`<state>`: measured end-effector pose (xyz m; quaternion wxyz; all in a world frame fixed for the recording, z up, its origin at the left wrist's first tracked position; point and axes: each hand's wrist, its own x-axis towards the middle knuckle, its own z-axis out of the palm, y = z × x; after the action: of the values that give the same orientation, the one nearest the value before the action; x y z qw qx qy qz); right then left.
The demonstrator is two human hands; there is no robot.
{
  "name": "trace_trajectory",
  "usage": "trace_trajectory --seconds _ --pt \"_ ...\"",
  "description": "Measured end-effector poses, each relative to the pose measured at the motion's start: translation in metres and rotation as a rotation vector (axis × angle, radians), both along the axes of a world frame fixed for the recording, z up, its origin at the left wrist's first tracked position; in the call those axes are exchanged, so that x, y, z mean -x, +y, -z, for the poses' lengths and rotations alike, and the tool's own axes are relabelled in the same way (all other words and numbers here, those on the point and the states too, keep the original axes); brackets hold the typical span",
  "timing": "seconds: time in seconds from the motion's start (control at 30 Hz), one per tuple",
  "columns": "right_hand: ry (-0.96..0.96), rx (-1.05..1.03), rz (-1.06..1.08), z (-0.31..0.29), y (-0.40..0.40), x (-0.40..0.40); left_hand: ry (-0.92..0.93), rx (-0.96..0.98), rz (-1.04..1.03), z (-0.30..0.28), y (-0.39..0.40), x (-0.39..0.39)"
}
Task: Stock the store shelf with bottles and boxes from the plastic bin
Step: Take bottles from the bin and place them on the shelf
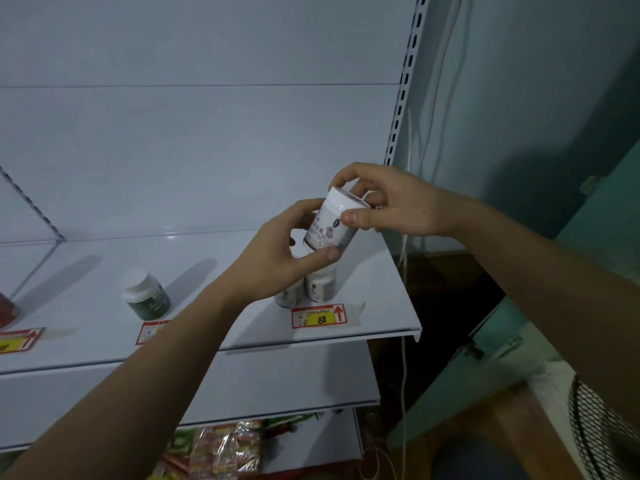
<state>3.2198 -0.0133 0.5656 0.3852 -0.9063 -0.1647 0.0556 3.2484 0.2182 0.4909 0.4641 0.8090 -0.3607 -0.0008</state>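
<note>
A white bottle (332, 223) with a white cap and a printed label is held tilted above the right end of the white shelf (221, 271). My left hand (277, 251) grips its lower body, thumb across the base. My right hand (388, 202) pinches its cap from the right. Directly below, two similar white bottles (311, 289) stand on the shelf behind a yellow "88" price tag (320, 317), partly hidden by my left hand. A green-labelled bottle (147, 292) with a white cap stands further left.
A red item (7, 306) shows at the shelf's far left edge. Price tags (152, 330) are stuck along the front edge. Lower shelves hold colourful packets (225, 448). A slotted upright (403, 81) and hanging cords (403, 258) bound the right side. A black mesh object (602, 427) sits lower right.
</note>
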Motion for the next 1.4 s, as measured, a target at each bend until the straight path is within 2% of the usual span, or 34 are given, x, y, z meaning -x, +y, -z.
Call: trace_trajectory --seconds 0.17,0.3,0.37,0.53,0.93,1.13,1.4 --pt "-0.067 0.034 0.017 -0.004 -0.012 0.0 0.012 -0.007 0.034 0.0 -0.023 -0.003" --pt "-0.141 0.319 0.037 0.004 -0.021 -0.002 -0.081 -0.2 -0.017 0.004 -0.014 -0.011" --pt "-0.133 0.39 0.063 0.016 -0.026 -0.002 -0.104 -0.283 -0.077 0.009 -0.001 -0.019" --pt "-0.065 0.399 0.079 0.049 -0.03 -0.009 0.033 -0.43 -0.111 0.031 0.024 -0.026" --pt "-0.004 0.386 0.063 0.091 -0.021 -0.014 0.175 -0.305 -0.12 0.083 0.041 -0.026" --pt "-0.009 0.353 0.064 0.096 -0.018 -0.015 0.19 -0.218 -0.137 0.096 0.04 -0.027" --pt "0.01 0.342 0.05 0.098 -0.019 -0.017 0.19 -0.202 -0.154 0.104 0.041 -0.028"
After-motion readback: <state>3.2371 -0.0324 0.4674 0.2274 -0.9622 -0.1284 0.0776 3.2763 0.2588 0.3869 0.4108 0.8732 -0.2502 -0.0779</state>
